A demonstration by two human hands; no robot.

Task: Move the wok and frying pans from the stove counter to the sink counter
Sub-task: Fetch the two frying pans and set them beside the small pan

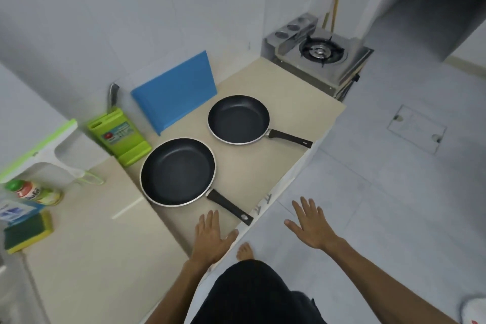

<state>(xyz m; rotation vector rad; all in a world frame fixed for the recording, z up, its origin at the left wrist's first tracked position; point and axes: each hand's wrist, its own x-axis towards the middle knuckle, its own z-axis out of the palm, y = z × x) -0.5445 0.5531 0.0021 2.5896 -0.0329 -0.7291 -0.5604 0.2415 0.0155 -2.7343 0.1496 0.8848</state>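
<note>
Two black frying pans rest on the beige counter [252, 81]. The larger pan [178, 171] lies nearer me, its black handle pointing toward the counter's front edge. The smaller pan [238, 119] sits farther back, handle pointing right. My left hand [213, 237] hovers open over the counter's front edge, just below the larger pan's handle and apart from it. My right hand [311, 226] is open above the floor, right of the counter. No wok is in view.
A gas stove [322, 51] stands at the counter's far end. A blue cutting board [175, 89] and a green knife holder [119, 135] lean by the wall. A bottle [34, 192], sponge [27, 233] and white rack [39, 155] sit at left. Tiled floor lies to the right.
</note>
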